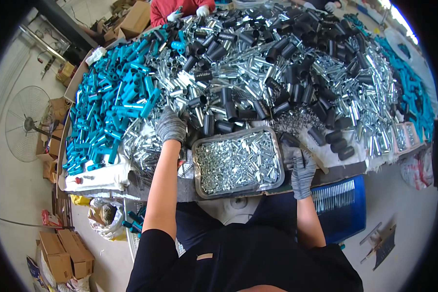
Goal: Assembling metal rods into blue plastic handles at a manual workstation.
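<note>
My left hand (172, 125), in a grey knit glove, reaches into the near edge of the pile of shiny metal tubes and rods. Its fingertips are hidden among the parts, so what they touch cannot be made out. At the table's front edge, my right hand (301, 170), gloved the same way, is closed around the lower end of a black cylindrical sleeve (290, 139). A thin flat strip (316, 158) lies beside that hand. Between my hands sits a clear plastic tray (198, 182) filled with small silvery metal pieces.
Teal plastic handles (126, 90) heap at the left, black sleeves (297, 73) at the centre and right. A blue bin (345, 219) with metal rods stands below the table's right front. Across the table is a person in a red sleeve (160, 12). A fan (28, 123) stands left.
</note>
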The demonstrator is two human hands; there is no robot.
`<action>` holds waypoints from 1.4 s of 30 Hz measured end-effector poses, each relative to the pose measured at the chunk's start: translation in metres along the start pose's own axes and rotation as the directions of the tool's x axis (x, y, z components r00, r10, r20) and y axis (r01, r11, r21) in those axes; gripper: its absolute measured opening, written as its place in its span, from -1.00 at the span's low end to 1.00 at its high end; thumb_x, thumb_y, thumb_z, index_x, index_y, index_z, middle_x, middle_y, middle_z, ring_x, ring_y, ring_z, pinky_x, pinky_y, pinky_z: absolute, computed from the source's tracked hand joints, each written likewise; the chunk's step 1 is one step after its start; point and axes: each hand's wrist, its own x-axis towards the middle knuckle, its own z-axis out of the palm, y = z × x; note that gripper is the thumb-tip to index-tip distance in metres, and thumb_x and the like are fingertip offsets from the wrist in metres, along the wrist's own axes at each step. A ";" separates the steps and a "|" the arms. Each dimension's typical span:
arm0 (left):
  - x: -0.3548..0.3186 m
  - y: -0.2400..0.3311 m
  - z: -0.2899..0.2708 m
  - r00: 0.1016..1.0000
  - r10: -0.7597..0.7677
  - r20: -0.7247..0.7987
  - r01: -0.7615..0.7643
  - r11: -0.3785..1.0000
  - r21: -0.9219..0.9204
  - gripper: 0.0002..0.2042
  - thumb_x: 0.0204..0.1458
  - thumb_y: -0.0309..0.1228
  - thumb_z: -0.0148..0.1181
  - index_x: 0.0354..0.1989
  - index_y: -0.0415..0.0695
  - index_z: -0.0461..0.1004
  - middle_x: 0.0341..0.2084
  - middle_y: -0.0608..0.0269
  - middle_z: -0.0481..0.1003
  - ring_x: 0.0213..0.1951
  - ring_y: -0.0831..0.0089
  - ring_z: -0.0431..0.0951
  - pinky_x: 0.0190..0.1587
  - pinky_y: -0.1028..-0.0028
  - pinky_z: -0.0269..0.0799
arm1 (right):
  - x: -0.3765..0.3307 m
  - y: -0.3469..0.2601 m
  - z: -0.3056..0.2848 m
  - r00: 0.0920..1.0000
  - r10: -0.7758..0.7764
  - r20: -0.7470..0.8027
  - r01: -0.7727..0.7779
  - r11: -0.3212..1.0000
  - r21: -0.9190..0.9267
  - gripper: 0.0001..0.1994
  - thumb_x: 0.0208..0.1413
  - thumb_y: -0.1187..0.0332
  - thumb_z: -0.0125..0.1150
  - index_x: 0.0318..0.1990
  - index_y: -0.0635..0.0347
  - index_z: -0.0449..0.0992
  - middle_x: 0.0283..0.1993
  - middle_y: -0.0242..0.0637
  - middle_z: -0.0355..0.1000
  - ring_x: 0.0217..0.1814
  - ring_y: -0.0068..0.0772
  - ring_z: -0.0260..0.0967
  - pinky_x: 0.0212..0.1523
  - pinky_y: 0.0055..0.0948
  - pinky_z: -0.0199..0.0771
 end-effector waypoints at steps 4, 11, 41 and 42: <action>0.001 -0.007 0.008 0.998 0.054 0.043 -0.054 0.999 -0.010 -0.46 0.08 0.04 0.02 0.00 -0.21 0.30 -0.28 -0.19 0.54 -0.21 -0.12 0.55 0.01 0.05 0.35 | 0.002 -0.003 -0.001 0.995 0.070 0.074 -0.076 0.994 0.083 -0.72 0.26 0.17 0.09 -0.24 0.24 0.51 -0.47 -0.40 0.47 -0.53 -0.66 0.38 -0.51 -0.66 0.36; -0.087 0.042 -0.071 0.974 0.220 0.050 -0.154 0.813 -0.562 -0.59 0.02 -0.07 0.24 -0.18 -0.18 0.41 -0.56 0.06 0.53 -0.51 0.18 0.56 -0.45 0.25 0.48 | -0.005 -0.004 -0.007 0.999 -0.043 -0.021 0.044 0.998 0.040 -0.69 0.25 0.15 0.09 -0.25 0.28 0.48 -0.42 -0.36 0.49 -0.44 -0.62 0.43 -0.43 -0.63 0.41; -0.210 -0.012 -0.067 0.749 0.591 0.299 0.281 0.126 -0.951 -0.64 0.28 -0.22 -0.08 0.01 -0.27 0.43 -0.29 0.08 0.53 -0.21 0.41 0.53 -0.09 0.44 0.42 | -0.098 -0.075 0.088 0.435 0.229 0.871 -0.573 0.816 0.072 -0.61 0.24 0.00 0.05 -0.10 0.17 0.34 -0.52 -0.34 0.28 -0.57 -0.47 0.27 -0.55 -0.53 0.26; -0.208 -0.010 -0.067 0.705 0.654 0.273 0.317 0.054 -0.947 -0.63 0.28 -0.21 -0.08 0.03 -0.27 0.42 -0.24 0.06 0.53 -0.16 0.39 0.53 -0.05 0.45 0.41 | -0.098 -0.079 0.087 0.347 0.241 0.906 -0.736 0.669 0.103 -0.62 0.20 -0.03 0.11 -0.15 0.11 0.32 -0.53 -0.44 0.24 -0.64 -0.63 0.15 -0.65 -0.63 0.09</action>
